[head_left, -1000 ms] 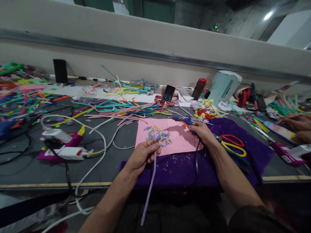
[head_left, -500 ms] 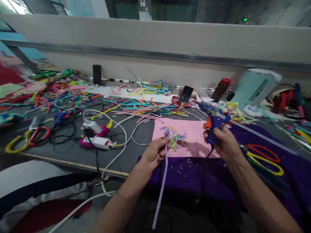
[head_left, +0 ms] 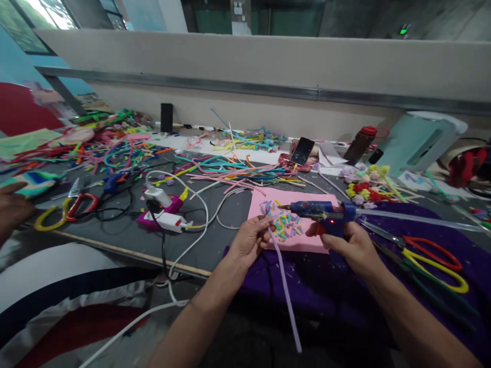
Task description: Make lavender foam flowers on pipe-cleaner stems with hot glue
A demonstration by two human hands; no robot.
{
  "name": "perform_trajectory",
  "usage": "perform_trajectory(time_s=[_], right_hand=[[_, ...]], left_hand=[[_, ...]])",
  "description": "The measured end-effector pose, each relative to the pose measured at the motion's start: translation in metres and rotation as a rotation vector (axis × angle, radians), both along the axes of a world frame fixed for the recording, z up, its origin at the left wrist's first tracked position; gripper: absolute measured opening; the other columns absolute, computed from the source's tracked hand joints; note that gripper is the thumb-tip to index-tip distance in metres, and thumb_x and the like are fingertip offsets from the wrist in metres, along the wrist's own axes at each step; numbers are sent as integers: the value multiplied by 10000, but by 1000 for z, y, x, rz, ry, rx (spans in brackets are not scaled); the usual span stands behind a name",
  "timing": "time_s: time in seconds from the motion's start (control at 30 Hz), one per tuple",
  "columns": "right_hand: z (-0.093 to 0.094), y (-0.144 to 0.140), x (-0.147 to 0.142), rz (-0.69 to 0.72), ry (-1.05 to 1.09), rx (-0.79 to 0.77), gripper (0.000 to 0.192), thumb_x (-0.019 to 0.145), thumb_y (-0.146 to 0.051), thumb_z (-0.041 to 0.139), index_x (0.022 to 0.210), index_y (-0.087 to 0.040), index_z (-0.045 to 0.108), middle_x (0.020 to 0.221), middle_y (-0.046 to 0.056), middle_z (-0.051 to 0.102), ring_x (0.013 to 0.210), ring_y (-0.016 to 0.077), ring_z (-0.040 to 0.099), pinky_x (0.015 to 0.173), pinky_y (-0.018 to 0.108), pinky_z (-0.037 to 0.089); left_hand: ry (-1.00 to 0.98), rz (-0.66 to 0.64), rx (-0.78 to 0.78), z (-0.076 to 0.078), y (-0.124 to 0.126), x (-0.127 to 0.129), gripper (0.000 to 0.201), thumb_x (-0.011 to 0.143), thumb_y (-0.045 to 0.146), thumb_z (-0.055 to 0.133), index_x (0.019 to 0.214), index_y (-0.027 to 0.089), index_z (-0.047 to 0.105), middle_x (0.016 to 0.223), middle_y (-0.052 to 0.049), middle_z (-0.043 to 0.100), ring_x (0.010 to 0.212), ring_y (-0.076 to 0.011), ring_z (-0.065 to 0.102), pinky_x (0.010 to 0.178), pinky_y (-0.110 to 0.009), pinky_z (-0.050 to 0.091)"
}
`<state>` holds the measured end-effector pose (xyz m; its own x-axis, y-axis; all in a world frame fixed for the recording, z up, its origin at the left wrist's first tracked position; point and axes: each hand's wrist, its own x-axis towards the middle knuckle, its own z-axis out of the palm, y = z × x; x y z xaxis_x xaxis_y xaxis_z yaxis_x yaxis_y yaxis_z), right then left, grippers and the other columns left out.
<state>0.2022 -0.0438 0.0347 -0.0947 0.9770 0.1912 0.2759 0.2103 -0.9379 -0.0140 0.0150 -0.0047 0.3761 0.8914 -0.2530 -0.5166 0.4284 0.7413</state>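
Nearest, the left hand (head_left: 251, 240) pinches a lilac pipe cleaner (head_left: 286, 286) just below its curled tip, its soft, light stem drooping toward the viewer. The right hand (head_left: 351, 248) is wrapped around a blue glue gun (head_left: 320, 210), nozzle pointing left at that tip; it looks rigid, best held by the handle. Beyond lie a pink sheet (head_left: 303, 197) with cut bits and, farther off, tangled pipe cleaners (head_left: 230, 171); the trigger finger is hidden.

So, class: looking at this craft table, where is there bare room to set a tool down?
Bare grey table lies between the white cable and the pink sheet. Purple felt below the pink sheet is open too, apart from small scraps. The pipe-cleaner pile and the scissors side are crowded.
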Motion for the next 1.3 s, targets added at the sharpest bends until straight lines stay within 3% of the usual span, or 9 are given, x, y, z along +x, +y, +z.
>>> perform_trajectory(time_s=[0.13,0.23,0.4,0.67,0.97,1.17,1.3], right_hand=[[-3,-8,-9,-31,-248,119,197,789,-310,544,884,-176,652,926,59,662,878,212,593,761,303,450],[-4,-12,-15,-54,-374,175,201,794,-311,533,897,-180,646,895,56,665,831,213,605,709,297,464],[-6,-15,-23,-9,-403,231,193,825,-283,493,935,-169,603,842,54,641,746,181,594,653,276,466],[-13,-14,-24,-38,-512,343,138,833,-271,478,844,-164,565,818,68,591,689,177,548,619,294,447],[-12,-14,-25,-25,-567,359,132,839,-274,453,799,-184,540,735,61,585,614,183,537,563,308,422],[-20,-12,-21,-27,-573,389,88,825,-264,478,863,-190,508,787,63,577,631,186,556,569,302,441],[-24,-10,-20,-35,-597,390,163,821,-275,484,955,-182,485,852,79,570,678,200,579,557,295,453]], left_hand=[[23,27,14,0,0,0,113,682,180,630,737,102,571,579,17,566,339,0,426,290,-93,308],[36,24,46,-2,-1,1,106,688,184,621,729,102,568,579,12,576,336,-2,422,290,-93,306],[85,42,44,-2,-1,2,110,685,191,622,696,118,541,574,9,588,338,-11,419,284,-102,291],[126,19,58,-1,-3,2,167,665,246,648,715,119,552,599,11,595,344,-18,423,309,-125,336],[133,7,79,-1,-4,1,178,646,255,655,711,115,568,603,5,598,356,-26,443,309,-129,328],[144,3,64,1,-4,2,201,643,279,667,700,114,567,582,8,591,351,-29,442,317,-135,343],[144,-1,57,1,-4,2,212,635,278,676,719,116,569,582,6,599,340,-30,441,312,-138,334]])
